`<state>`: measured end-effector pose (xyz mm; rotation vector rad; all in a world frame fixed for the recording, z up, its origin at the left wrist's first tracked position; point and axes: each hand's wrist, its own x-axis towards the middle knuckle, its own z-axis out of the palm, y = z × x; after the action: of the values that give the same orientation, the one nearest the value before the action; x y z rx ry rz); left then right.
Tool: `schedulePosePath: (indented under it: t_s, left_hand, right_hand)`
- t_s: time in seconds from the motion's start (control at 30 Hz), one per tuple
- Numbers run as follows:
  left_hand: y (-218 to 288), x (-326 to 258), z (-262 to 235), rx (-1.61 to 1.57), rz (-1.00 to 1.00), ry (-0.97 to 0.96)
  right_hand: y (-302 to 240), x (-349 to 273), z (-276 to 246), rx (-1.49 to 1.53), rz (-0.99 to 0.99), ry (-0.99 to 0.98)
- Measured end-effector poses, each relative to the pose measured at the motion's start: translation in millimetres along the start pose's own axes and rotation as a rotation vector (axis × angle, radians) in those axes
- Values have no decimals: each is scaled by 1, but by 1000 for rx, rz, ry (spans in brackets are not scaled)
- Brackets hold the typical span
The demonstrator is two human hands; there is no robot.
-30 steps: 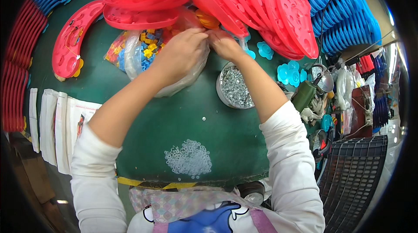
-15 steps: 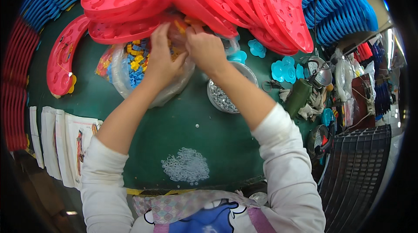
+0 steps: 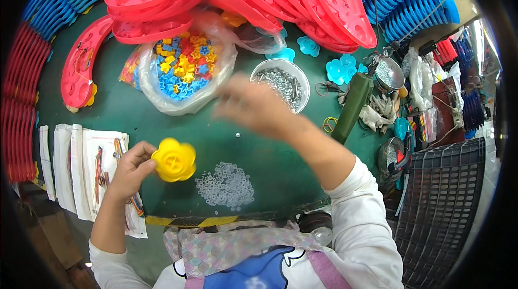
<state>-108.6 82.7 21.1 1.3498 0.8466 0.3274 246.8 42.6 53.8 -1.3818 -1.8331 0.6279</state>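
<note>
A yellow flower-shaped plastic piece is pinched at its left edge by my left hand, above the near left of the green table. My right hand is smeared by motion between a clear bag and a white bowl, so its fingers cannot be read. Inside the open bag lie small blue, yellow and red plastic pieces, some star-shaped. The white bowl holds many small metal parts that look like screws. A heap of small clear rings lies in front of me.
Red moulded plastic shells are piled along the far side. One curved red piece lies at left, near white paper sheets. Blue flower pieces, a green cylindrical tool and a metal bowl stand at right, above a black crate.
Both hands have left the bag's far side. My left hand has come nearer and to the left with the yellow flower piece; my right hand has moved nearer, toward the white bowl.
</note>
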Motion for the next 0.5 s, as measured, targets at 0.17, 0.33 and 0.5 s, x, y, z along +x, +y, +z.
schedulePosePath:
  t_s: [0.17,0.33,0.5]
  left_hand:
    - [-11,-31,-6,820,-96,-68]
    - [35,6,14,980,243,243]
    - [101,130,-32,244,403,671]
  right_hand:
    - [125,28,-90,-588,473,524]
    - [195,32,-98,-473,777,216]
    - [169,32,-99,-568,651,465]
